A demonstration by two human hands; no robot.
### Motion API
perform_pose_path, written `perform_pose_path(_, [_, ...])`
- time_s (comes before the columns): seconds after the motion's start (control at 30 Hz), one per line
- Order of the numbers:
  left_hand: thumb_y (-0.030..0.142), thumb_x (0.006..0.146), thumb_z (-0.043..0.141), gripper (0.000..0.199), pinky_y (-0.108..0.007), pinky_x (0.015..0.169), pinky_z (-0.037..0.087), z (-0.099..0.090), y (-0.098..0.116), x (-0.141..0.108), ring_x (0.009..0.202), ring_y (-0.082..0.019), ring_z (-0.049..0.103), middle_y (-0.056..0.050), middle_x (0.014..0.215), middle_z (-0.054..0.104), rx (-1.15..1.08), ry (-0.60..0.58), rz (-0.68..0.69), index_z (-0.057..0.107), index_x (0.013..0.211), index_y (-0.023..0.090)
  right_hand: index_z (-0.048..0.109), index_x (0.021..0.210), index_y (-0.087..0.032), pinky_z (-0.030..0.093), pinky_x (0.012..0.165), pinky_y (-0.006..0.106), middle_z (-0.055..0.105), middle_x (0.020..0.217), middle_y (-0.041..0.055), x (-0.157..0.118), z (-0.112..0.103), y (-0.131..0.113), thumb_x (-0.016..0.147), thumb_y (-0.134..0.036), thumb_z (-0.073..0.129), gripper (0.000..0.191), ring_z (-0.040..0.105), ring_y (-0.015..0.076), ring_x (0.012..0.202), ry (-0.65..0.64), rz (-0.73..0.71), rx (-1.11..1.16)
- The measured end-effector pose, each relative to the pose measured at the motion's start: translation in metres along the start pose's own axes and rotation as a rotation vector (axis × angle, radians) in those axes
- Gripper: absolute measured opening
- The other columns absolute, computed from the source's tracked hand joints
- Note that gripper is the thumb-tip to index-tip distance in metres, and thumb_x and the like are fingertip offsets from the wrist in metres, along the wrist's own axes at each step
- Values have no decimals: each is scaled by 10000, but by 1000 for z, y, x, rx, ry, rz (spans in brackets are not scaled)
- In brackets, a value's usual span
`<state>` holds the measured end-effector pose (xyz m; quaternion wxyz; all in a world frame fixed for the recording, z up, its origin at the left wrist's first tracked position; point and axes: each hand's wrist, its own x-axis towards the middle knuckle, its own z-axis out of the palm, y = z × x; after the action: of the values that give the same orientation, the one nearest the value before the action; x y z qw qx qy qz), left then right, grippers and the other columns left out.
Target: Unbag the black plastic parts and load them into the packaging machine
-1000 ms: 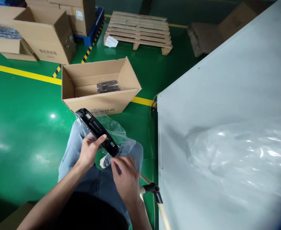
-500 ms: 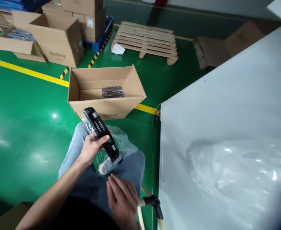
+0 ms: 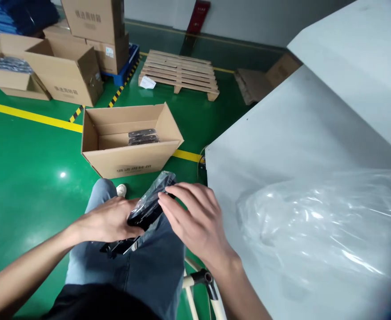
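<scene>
A long black plastic part point(image 3: 147, 216) lies slanted over my lap, its far end inside a clear plastic bag point(image 3: 162, 183). My left hand point(image 3: 113, 221) grips the part around its middle, thumb on the near side. At the far end, my right hand point(image 3: 195, 215) has its fingertips pressed on the bag; the thumb is hidden. The part's near end sticks out bare below my left hand. Beyond my knees stands an open cardboard box point(image 3: 128, 162) with several bagged dark parts point(image 3: 143, 136) inside.
To the right is a light grey table point(image 3: 228, 164) bearing a heap of clear plastic bags point(image 3: 302, 222). A pipe frame point(image 3: 198, 280) stands beside my right leg. Farther off are a wooden pallet point(image 3: 180, 73), an open carton point(image 3: 65, 84) and stacked cartons point(image 3: 95, 26).
The black part has swung round and come closer to my lap, with the bag now over its far end. My right hand has risen from my lap to the bag. The view has shifted.
</scene>
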<state>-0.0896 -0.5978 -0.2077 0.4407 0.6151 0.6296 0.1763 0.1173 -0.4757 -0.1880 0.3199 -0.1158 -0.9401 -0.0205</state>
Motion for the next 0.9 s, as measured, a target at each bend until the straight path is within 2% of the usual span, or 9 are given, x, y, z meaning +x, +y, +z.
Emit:
perform_pose_path(0.1, [304, 866, 674, 169, -312, 619, 329, -4, 3, -2, 617, -168, 504, 27, 715, 589, 140, -9, -11, 619, 989, 202, 720, 1045, -159, 507, 931, 425, 808, 1055, 64, -3, -1, 5, 933, -33, 668, 176, 691, 238, 1031, -48, -53, -32])
perform_pose_path(0.2, [329, 872, 682, 244, -334, 657, 361, -5, 4, -4, 722, -236, 620, -25, 777, 658, 291, -23, -38, 644, 1074, 198, 711, 1037, -137, 490, 939, 418, 798, 1047, 76, -6, -5, 8, 941, -27, 644, 161, 671, 238, 1005, -94, -77, -85])
perform_pose_path(0.3, [345, 882, 679, 296, -356, 690, 395, -6, 6, -4, 817, -301, 682, -70, 824, 702, 383, -38, -81, 660, 1131, 186, 702, 962, -154, 478, 929, 417, 784, 979, 61, -5, -9, 6, 975, -138, 675, 34, 661, 238, 975, -109, -103, -79])
perform_pose_path(0.4, [365, 883, 679, 302, -369, 708, 435, -5, 9, -3, 859, -333, 698, -102, 863, 723, 413, -55, -103, 669, 1119, 176, 707, 952, -166, 466, 913, 418, 766, 912, 43, -5, -8, 0, 981, -246, 710, 86, 649, 233, 919, -85, -108, -100])
perform_pose_path(0.53, [372, 903, 660, 325, -414, 796, 490, -4, 13, -3, 982, -390, 702, -141, 930, 743, 463, -62, -119, 673, 1159, 172, 717, 952, -172, 449, 931, 414, 755, 890, 35, -8, 0, -5, 944, -181, 716, 11, 634, 221, 875, -95, -103, -165])
perform_pose_path(0.7, [362, 910, 668, 371, -437, 848, 515, -5, 20, -5, 1001, -394, 714, -141, 947, 755, 476, -93, -147, 677, 1229, 172, 717, 911, -186, 447, 941, 411, 737, 850, 28, -12, 4, -7, 936, -169, 711, 31, 628, 203, 851, -74, -102, -183])
perform_pose_path(0.9, [325, 909, 661, 306, -429, 819, 524, -3, 21, -6, 973, -388, 722, -133, 897, 750, 497, -132, -168, 700, 1172, 175, 740, 942, -163, 467, 944, 415, 763, 952, 72, -15, 2, -8, 941, -102, 677, 88, 642, 225, 935, -94, -148, -201])
